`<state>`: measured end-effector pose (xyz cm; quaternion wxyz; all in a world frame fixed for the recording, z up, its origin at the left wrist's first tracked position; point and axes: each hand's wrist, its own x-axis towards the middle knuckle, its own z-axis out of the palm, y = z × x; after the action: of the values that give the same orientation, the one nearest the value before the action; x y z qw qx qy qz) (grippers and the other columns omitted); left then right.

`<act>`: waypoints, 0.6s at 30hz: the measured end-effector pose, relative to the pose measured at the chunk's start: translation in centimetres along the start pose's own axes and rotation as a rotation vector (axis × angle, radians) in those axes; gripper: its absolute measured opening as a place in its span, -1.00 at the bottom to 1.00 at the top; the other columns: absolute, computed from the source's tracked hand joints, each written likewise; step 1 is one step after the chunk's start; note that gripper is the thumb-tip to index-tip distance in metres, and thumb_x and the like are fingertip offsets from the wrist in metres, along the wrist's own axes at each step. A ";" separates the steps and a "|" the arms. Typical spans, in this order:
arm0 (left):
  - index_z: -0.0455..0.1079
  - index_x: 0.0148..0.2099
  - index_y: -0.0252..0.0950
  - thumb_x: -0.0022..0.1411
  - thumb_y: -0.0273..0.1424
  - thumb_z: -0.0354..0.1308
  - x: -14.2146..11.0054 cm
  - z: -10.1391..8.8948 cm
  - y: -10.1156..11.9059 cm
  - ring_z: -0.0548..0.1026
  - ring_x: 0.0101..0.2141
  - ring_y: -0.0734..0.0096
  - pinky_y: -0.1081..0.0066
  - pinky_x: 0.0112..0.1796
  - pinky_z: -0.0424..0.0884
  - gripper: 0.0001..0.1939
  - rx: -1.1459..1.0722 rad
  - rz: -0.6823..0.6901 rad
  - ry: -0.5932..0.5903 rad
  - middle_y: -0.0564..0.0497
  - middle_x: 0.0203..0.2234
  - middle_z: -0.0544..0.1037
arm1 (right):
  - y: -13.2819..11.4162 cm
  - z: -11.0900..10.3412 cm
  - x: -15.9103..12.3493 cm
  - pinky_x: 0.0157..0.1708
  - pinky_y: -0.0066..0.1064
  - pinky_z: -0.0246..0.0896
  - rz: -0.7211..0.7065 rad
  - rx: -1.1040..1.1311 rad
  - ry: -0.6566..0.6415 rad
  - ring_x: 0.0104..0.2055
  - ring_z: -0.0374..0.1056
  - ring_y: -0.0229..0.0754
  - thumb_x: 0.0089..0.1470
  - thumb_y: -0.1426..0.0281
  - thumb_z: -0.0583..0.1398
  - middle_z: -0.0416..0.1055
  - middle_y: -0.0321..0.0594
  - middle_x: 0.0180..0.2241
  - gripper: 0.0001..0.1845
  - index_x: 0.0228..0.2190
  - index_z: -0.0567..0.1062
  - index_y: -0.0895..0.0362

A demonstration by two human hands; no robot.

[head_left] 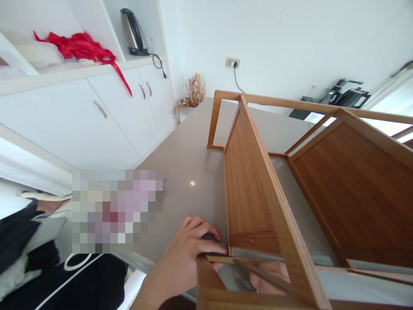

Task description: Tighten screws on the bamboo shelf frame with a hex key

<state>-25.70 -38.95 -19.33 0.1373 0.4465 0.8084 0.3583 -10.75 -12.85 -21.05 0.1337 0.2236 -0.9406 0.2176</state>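
Note:
A brown wooden shelf rack with slim rails and solid panels lies tipped over on the grey tabletop. My left hand is at its near left corner, fingers bent around the frame's lower end and fingertips beside the panel's bottom edge. Low in the view, my right hand shows through the gap between the near rails. Those rails cover part of it, and its fingers cannot be made out. What it touches is hidden too.
White cabinets line the left, with a red ribbon and a kettle on their shelf. Dried plants stand in the corner. A blurred-out patch covers the table's left edge. Black appliances are behind the rack.

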 end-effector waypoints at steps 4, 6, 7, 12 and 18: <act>0.61 -0.08 0.04 0.26 -0.20 0.30 -0.3 0.3 -0.2 0.46 -0.11 0.28 0.24 -0.01 0.28 -0.82 0.006 0.029 0.006 0.04 -0.15 0.59 | -1.4 0.6 -0.2 -0.15 -0.48 0.57 -0.107 -0.008 0.015 -0.19 0.60 -0.14 0.20 0.42 0.23 0.63 -0.33 -0.15 -0.47 0.19 0.40 -0.09; 0.62 -0.13 0.02 0.24 -0.27 0.31 -0.4 0.6 -0.2 0.45 -0.12 0.28 0.25 -0.03 0.29 -0.86 0.018 0.043 0.014 0.06 -0.18 0.57 | -2.1 1.1 0.5 -0.06 -0.50 0.52 -0.198 -0.021 0.030 -0.17 0.59 -0.18 0.23 0.45 0.20 0.64 -0.21 -0.17 -0.57 0.13 0.45 0.13; 0.61 -0.17 0.00 0.22 -0.31 0.32 -0.5 0.7 -0.2 0.45 -0.13 0.28 0.25 -0.03 0.30 -0.88 0.018 0.033 0.027 0.07 -0.20 0.57 | -2.4 1.4 1.0 -0.04 -0.48 0.50 -0.239 -0.020 0.016 -0.16 0.58 -0.19 0.25 0.46 0.18 0.63 -0.16 -0.18 -0.64 0.07 0.47 0.20; 0.48 -0.17 -0.15 0.08 -0.30 0.39 -0.9 1.3 0.0 0.44 -0.12 0.20 0.23 -0.07 0.38 -0.74 -0.050 -0.129 0.150 0.04 -0.21 0.54 | -3.5 1.8 3.3 -0.08 -0.34 0.52 -0.240 -0.063 -0.005 -0.17 0.55 -0.12 0.25 0.51 0.14 0.60 -0.08 -0.22 -0.71 -0.02 0.50 0.29; 0.52 -0.22 -0.13 0.07 -0.35 0.39 -0.8 1.3 0.0 0.45 -0.12 0.24 0.26 -0.06 0.35 -0.81 -0.030 -0.098 0.127 0.07 -0.21 0.55 | -4.0 2.4 3.5 -0.08 -0.37 0.48 -0.233 -0.147 0.012 -0.18 0.53 -0.15 0.30 0.50 0.09 0.61 -0.12 -0.22 -0.72 -0.02 0.50 0.26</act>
<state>-24.58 -39.02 -20.34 0.1097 0.3806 0.8310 0.3906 -12.21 -18.45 -20.56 0.1796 0.3199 -0.9208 0.1325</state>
